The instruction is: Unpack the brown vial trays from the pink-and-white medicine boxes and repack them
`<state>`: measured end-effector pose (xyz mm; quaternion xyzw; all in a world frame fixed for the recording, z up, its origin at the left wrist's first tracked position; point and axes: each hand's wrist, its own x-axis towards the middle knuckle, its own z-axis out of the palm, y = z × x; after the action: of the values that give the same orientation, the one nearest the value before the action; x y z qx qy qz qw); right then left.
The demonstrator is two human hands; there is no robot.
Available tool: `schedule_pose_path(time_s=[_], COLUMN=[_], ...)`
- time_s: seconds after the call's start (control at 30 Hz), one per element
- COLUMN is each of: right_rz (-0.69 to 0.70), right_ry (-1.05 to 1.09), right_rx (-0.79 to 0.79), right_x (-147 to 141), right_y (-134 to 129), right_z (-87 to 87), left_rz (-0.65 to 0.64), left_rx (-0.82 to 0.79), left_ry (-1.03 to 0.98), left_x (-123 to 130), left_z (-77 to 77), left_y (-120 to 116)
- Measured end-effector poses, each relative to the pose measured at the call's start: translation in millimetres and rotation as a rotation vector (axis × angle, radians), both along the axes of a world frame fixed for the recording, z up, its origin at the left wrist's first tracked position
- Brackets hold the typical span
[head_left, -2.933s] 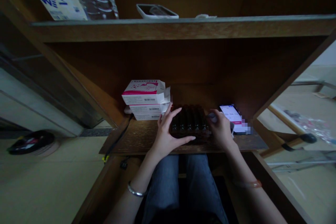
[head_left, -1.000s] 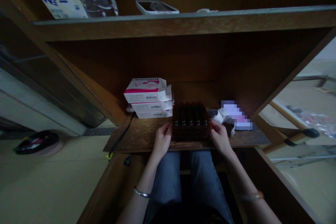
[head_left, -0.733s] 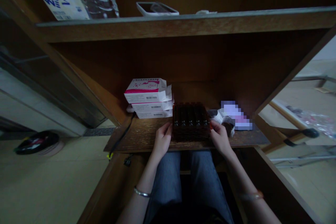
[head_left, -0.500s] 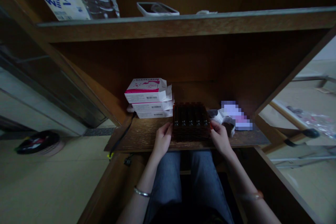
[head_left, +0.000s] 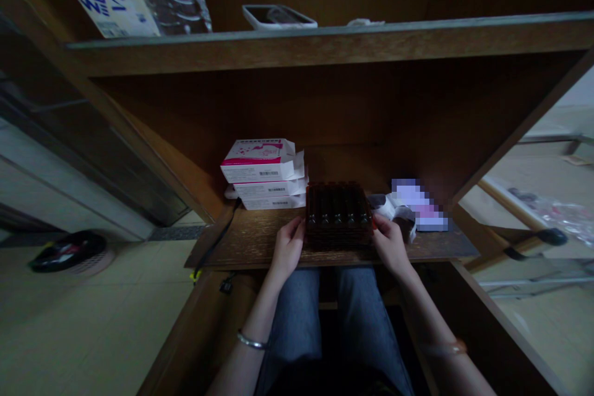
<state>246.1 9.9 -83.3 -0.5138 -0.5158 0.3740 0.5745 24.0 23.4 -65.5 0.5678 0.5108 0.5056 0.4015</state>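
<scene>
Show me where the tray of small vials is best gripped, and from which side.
Probably its left and right ends, near the front corners, coming from the front. The tray of small vials is a low, squarish block, and the pink-and-white boxes and crumpled white wrapping sit close beside it. The left hand and right hand fit there.

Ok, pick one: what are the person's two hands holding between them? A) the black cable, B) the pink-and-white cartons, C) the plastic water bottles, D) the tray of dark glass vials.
D. The left hand and right hand press against opposite sides of the tray of dark glass vials.
</scene>
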Motion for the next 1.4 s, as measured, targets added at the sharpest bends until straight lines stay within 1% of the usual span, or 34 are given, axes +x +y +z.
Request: schedule_pose_path(time_s=[0.33,0.53,0.67,0.77,0.9,0.97,1.0,1.07,1.17,1.27,1.4], right_rz=[0.005,-0.002,-0.026,-0.113,-0.297,-0.327,-0.305,-0.209,-0.08,-0.039,-0.021], right_ry=[-0.014,-0.011,0.003,0.026,0.061,0.027,-0.013,-0.125,-0.276,-0.286,-0.252], right_rx=[0.013,0.022,0.04,0.083,0.198,0.296,0.348,0.433,0.46,0.448,0.441], right_x=[0.3,0.1,-1.2,-2.8,-3.4,-2.9,-2.6,-2.7,-4.6,-6.4,-4.4], right_y=[-0.9,-0.1,-1.2,-6.6,-19.1,-25.5,-28.2,-32.3,-35.0,-35.7,-36.3], right_z=[1.4,0.0,-1.9,-1.4,8.4,17.0,21.5,30.2,39.4,42.7,40.3], left_rz=[0.008,0.045,0.108,0.121,0.056,0.005,-0.017,-0.04,-0.025,0.01,-0.012], left_rx=[0.018,0.077,0.175,0.273,0.489,0.58,0.608,0.621,0.571,0.534,0.534], left_ry=[0.001,-0.001,-0.031,-0.043,0.035,0.11,0.149,0.207,0.216,0.187,0.185], left_x=[0.4,0.4,-0.2,-2.7,-7.0,-7.7,-7.4,-5.8,-2.3,0.0,-0.4], left_z=[-0.3,-4.3,-3.5,2.3,18.1,26.5,30.0,34.6,35.7,34.4,33.7], left_y=[-0.9,-1.0,-4.3,-9.8,-17.7,-20.0,-20.6,-21.3,-22.6,-24.5,-25.4])
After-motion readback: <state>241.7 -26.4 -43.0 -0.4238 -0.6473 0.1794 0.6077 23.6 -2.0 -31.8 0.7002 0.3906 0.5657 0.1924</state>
